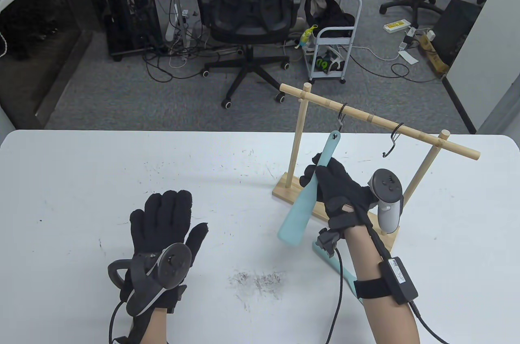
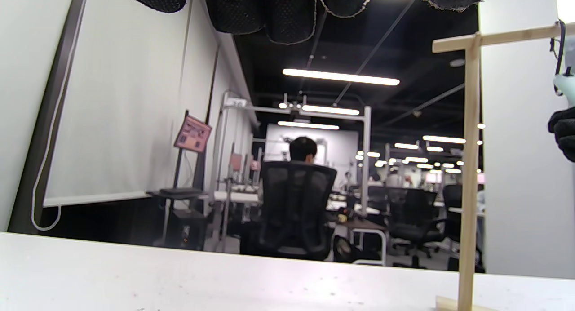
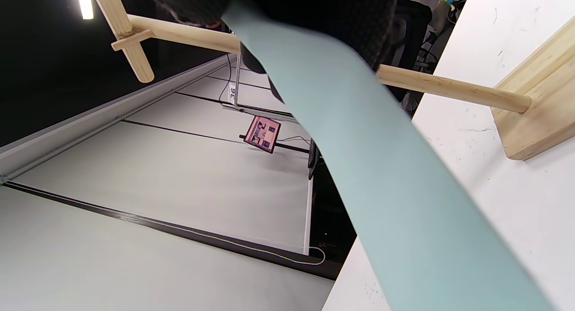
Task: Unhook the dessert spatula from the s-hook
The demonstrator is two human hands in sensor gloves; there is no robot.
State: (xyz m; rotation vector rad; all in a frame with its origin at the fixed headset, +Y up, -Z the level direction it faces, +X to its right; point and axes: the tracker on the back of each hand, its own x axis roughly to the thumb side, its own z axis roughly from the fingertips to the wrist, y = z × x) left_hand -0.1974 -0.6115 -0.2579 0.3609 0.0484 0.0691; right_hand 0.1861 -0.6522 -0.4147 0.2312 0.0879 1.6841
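A teal dessert spatula [image 1: 310, 191] hangs tilted in front of the wooden rack [image 1: 378, 120]. My right hand [image 1: 321, 175] grips its handle around the middle, blade end down and left above the table. The handle's hole end sits right at the lower tip of the left black S-hook [image 1: 341, 116]; I cannot tell whether it is still on the hook. In the right wrist view the spatula [image 3: 382, 167] fills the middle, under my gloved fingers. My left hand [image 1: 166, 222] rests on the table, fingers spread, holding nothing.
A second black S-hook [image 1: 393, 140] hangs bare further right on the bar. Another teal utensil [image 1: 343, 275] lies on the table under my right wrist. The rack's wooden base [image 1: 284, 189] stands behind the spatula. Dark scuff marks [image 1: 260, 279] are at the table's front middle.
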